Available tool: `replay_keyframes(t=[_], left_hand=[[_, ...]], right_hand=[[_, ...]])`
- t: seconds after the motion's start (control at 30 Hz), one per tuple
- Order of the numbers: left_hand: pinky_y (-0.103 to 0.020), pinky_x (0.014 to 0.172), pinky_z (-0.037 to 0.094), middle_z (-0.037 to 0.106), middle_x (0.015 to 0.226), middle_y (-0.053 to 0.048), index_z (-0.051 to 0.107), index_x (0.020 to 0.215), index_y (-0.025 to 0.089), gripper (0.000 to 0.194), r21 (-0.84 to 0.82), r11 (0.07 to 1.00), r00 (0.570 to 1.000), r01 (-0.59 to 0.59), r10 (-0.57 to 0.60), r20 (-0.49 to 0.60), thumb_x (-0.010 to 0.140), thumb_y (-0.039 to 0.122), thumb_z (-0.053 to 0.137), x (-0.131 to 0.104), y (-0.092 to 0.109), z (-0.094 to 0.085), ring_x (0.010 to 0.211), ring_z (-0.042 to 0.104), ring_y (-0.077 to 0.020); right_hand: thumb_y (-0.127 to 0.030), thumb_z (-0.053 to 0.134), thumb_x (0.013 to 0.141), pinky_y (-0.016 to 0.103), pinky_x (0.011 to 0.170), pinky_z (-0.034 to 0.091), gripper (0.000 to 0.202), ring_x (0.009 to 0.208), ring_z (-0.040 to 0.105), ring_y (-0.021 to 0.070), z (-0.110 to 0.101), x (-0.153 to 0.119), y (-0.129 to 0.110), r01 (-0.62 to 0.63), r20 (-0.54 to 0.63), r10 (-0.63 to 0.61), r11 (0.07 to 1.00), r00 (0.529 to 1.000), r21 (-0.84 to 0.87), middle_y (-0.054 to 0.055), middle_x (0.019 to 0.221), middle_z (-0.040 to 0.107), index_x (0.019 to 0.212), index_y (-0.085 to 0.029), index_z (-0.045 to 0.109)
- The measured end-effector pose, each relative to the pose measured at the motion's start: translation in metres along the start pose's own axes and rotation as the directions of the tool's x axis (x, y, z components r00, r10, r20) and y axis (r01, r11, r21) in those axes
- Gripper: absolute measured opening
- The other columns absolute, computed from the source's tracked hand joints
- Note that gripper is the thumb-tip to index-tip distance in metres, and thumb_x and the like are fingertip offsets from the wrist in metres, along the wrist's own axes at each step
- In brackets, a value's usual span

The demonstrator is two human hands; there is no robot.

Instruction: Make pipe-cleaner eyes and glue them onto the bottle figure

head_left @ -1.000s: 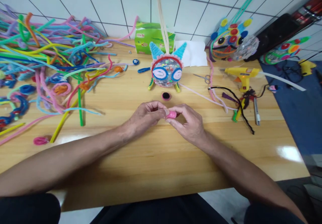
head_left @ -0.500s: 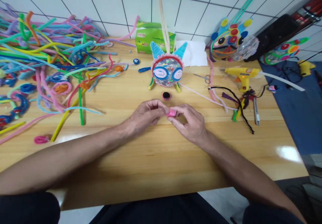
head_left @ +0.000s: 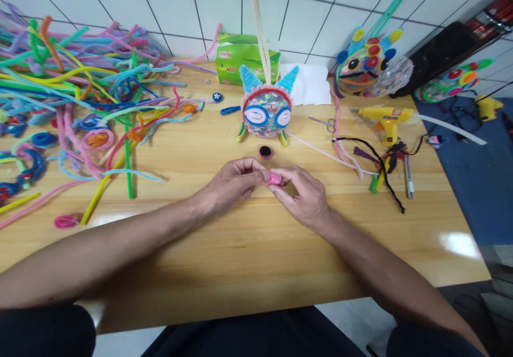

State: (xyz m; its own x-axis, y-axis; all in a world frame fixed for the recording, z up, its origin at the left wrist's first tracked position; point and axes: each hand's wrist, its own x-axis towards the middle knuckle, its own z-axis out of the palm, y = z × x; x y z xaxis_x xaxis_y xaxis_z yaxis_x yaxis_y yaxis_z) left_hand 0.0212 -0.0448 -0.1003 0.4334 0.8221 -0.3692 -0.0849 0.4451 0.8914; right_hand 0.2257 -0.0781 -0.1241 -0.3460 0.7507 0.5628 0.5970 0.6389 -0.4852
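Note:
Between the fingertips of both hands is a small pink pipe-cleaner coil (head_left: 274,178). My left hand (head_left: 239,179) pinches its left side, thumb over it; my right hand (head_left: 301,190) grips it from the right with thumb and index finger. Just beyond the hands lies a small round piece with a black centre and pink edge (head_left: 265,152). Behind that stands a clear ball-shaped figure (head_left: 267,117) with blue horns, pink-and-blue oval eyes and yellow-green feet. Cream cords run upward from behind it.
A large heap of coloured pipe cleaners (head_left: 92,84) covers the left side. To the right are scissors (head_left: 326,123), a yellow glue gun (head_left: 387,121) and a utility knife (head_left: 408,178). At the back sit a green tissue pack (head_left: 230,60) and another decorated figure (head_left: 360,66).
The pink coil has turned slightly between the fingertips, showing more of its face. Both hands stay in nearly the same place.

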Motion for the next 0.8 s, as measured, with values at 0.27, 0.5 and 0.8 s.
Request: replay_keyframes(t=[0.27, 0.5, 0.8], left_hand=[[-0.021, 0.046, 0.027, 0.055, 0.06, 0.005, 0.069, 0.078, 0.017, 0.022, 0.013, 1.0, 1.0, 0.004, -0.004, -0.022, 0.075, 0.034, 0.083, 0.0025, 0.0001, 0.0003, 0.048, 0.039, -0.0054], [-0.022, 0.047, 0.027, 0.053, 0.058, 0.005, 0.071, 0.081, 0.017, 0.025, 0.111, 0.994, 1.0, 0.022, -0.021, -0.012, 0.077, 0.039, 0.082, 0.0021, 0.0003, -0.0026, 0.049, 0.039, -0.0065], [-0.025, 0.066, 0.046, 0.069, 0.072, 0.001, 0.073, 0.082, 0.016, 0.029, 0.268, 0.951, 0.987, -0.156, 0.144, 0.065, 0.084, 0.045, 0.08, 0.0002, 0.0037, -0.0041, 0.067, 0.056, -0.0112]], right_hand=[[-0.03, 0.075, 0.094, 0.031, 0.077, 0.062, 0.025, 0.083, 0.075, 0.0157, -0.0015, 0.0006, -0.0014, -0.433, 0.122, 0.421, 0.805, 0.899, 0.406, 0.003, 0.098, 0.08, 0.117, -0.023, 0.07], [-0.042, 0.078, 0.09, 0.028, 0.069, 0.059, 0.028, 0.076, 0.071, 0.0143, -0.0007, 0.0054, -0.0001, -0.618, 0.284, 0.582, 0.523, 0.762, 0.587, 0.002, 0.089, 0.078, 0.107, -0.022, 0.071], [-0.036, 0.076, 0.09, 0.031, 0.076, 0.061, 0.017, 0.081, 0.075, 0.0157, -0.0002, 0.0057, -0.008, -0.596, 0.262, 0.55, 0.613, 0.793, 0.519, 0.003, 0.09, 0.08, 0.099, -0.022, 0.072]])
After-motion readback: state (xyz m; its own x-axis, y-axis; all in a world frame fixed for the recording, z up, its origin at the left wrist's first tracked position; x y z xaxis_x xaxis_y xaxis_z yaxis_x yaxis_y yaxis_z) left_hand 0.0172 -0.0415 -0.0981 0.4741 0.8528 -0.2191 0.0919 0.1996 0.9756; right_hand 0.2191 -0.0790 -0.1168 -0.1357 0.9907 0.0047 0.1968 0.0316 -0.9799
